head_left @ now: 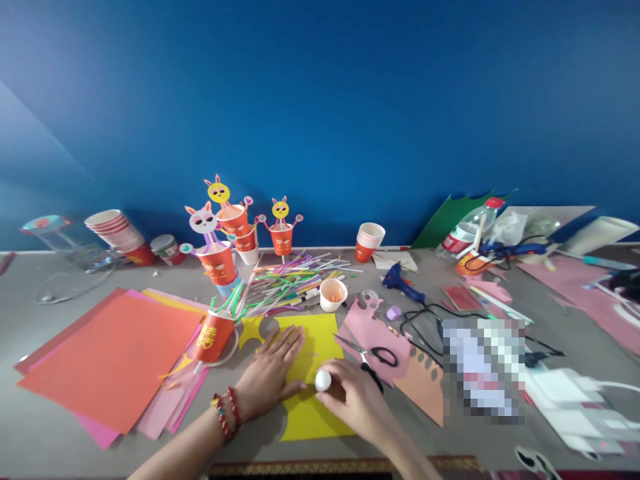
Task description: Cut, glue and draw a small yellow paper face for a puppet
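My left hand (270, 373) lies flat with fingers spread on a yellow paper sheet (313, 413), holding it down on the grey table; a beaded bracelet is on that wrist. My right hand (353, 400) is closed around a small white round-capped object (323, 380), likely a glue stick, its tip pressed to the yellow sheet right beside my left thumb. Black-handled scissors (373, 357) lie just past my right hand on a pink cut-out sheet (373, 330).
A stack of orange and pink paper (110, 357) lies left. An orange cup with straws (213, 333), loose straws (285, 280), decorated bunny cups (235, 230), cup stacks (369, 241), a blue glue gun (400, 283), cables and a bottle (465, 233) crowd the back and right.
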Tool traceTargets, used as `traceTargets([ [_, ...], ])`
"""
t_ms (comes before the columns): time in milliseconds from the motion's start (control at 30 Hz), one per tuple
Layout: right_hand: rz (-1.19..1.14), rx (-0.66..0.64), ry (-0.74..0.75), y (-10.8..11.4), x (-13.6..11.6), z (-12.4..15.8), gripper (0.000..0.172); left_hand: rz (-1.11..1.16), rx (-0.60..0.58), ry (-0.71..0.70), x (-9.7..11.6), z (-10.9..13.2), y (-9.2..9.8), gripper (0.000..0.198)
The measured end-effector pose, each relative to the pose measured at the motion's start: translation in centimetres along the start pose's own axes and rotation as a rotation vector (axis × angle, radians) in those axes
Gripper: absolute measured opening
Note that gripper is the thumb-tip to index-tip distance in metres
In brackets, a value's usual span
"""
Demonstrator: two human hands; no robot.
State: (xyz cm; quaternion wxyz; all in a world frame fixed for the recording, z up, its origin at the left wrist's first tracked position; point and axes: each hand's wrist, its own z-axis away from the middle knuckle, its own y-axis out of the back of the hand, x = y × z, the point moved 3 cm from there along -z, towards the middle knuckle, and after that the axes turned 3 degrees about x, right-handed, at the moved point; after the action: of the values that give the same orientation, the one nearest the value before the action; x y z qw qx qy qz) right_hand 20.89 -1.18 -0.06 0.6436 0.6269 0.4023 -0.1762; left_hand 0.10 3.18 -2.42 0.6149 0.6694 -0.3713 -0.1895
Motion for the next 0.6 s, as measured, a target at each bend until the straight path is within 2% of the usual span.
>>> traceTargets([
  [133,0.058,0.072,0.020,-0.4,-0.4,-0.2,0.009,0.272,0.117,0.027,1.0,-0.3,1.7,0.072],
  [200,0.106,0.086,0.031,-0.7,-0.9,-0.3,0.008,0.477,0.163,0.048,2.0,-0.6,2.2,0.055],
  [267,0.174,0.102,0.037,-0.8,-1.4,-0.4,0.009,0.661,0.195,0.147,3.0,-0.9,2.5,0.033],
  [333,0.217,0.091,0.059,-0.4,-1.8,-0.6,0.011,0.761,0.239,0.237,3.9,-1.1,2.7,0.022],
  [433,0.204,0.041,0.116,2.3,-1.0,-1.2,0.022,0.820,0.311,0.310,4.5,-1.1,3.1,0.018],
  [467,0.218,0.090,0.111,3.9,-0.2,-1.5,0.023,0.848,0.321,0.331,4.5,-1.1,3.3,0.018],
  [600,0.530,0.488,-0.005,10.5,5.5,-2.7,0.023,1.006,0.319,0.378,4.3,-0.7,3.4,0.020],
])
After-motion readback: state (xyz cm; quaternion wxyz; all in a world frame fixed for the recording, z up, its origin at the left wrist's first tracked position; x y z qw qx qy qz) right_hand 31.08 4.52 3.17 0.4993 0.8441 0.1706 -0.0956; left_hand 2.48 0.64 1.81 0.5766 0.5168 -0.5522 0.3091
